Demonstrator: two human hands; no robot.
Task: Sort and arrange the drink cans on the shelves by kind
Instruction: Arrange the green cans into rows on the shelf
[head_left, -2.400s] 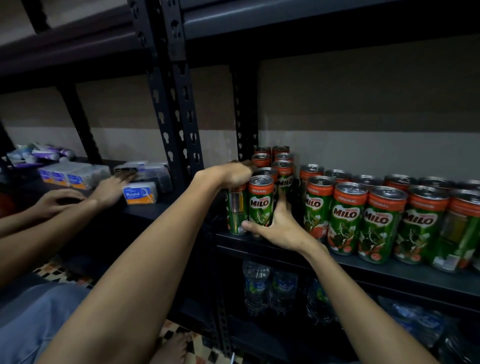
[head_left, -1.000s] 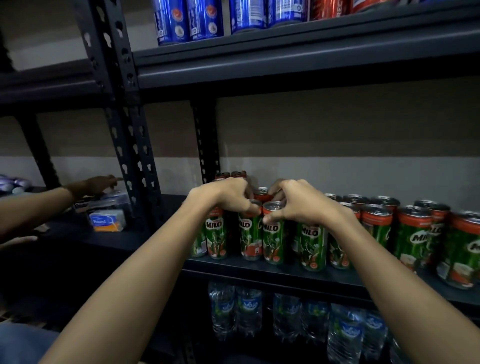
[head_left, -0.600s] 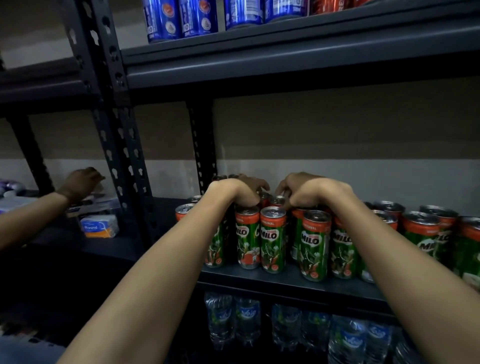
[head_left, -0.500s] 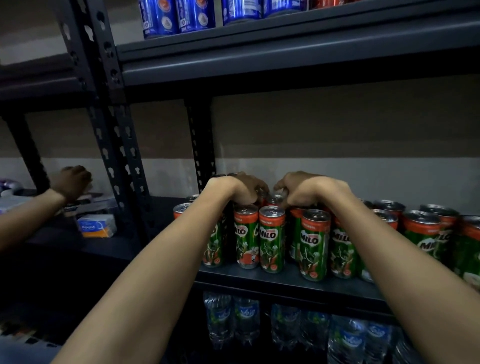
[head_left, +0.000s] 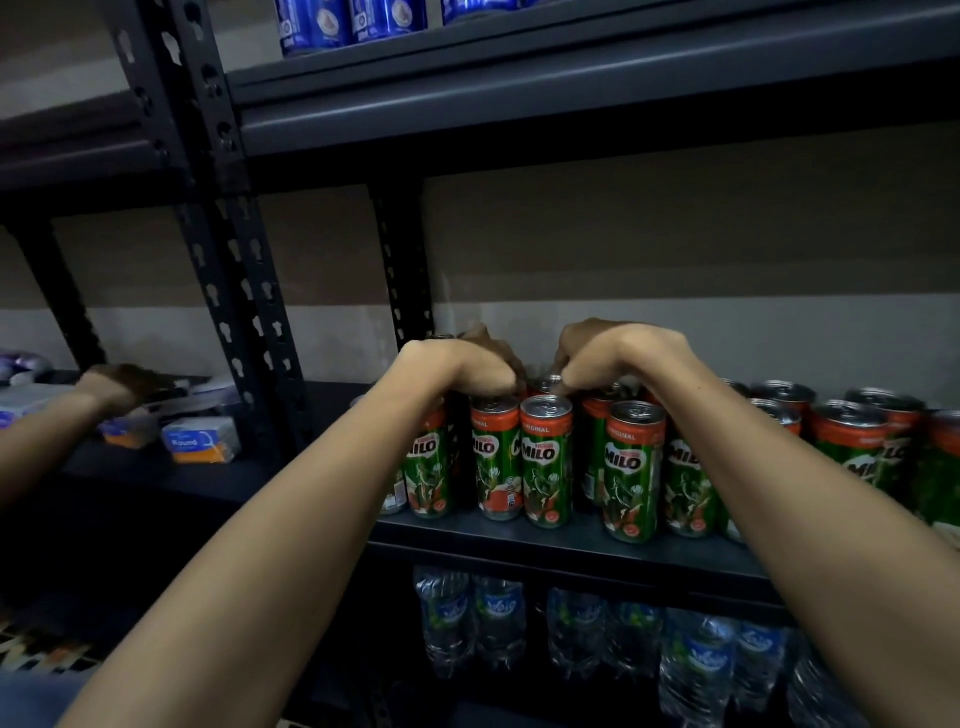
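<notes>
Milo cans (head_left: 546, 460): a cluster of green-and-red cans stands upright on the middle shelf (head_left: 571, 545), in rows running front to back and on toward the right edge of your view. The front ones near your hands show their labels plainly.
Left hand (head_left: 457, 366): you have it knuckles-up over the tops of the cans at the left end of the cluster. Your fingers curl down over the can tops behind the front row; which can they close on is hidden by the hand itself.
Right hand (head_left: 618, 353): it sits just beside your left, also knuckles-up, fingers curled down onto can tops in the second row. Your thumb tip lies at the rim of a can behind the front one. Whether it truly pinches a can, I cannot tell.
Blue cans (head_left: 353, 23): a row stands on the shelf above, only their lower halves in view.
Bottles (head_left: 498, 621): clear water bottles with blue labels stand on the shelf below.
Other person's hand (head_left: 122, 384): on the neighbouring rack to your left, it rests on small packs, near a blue-and-orange box (head_left: 200, 441).
</notes>
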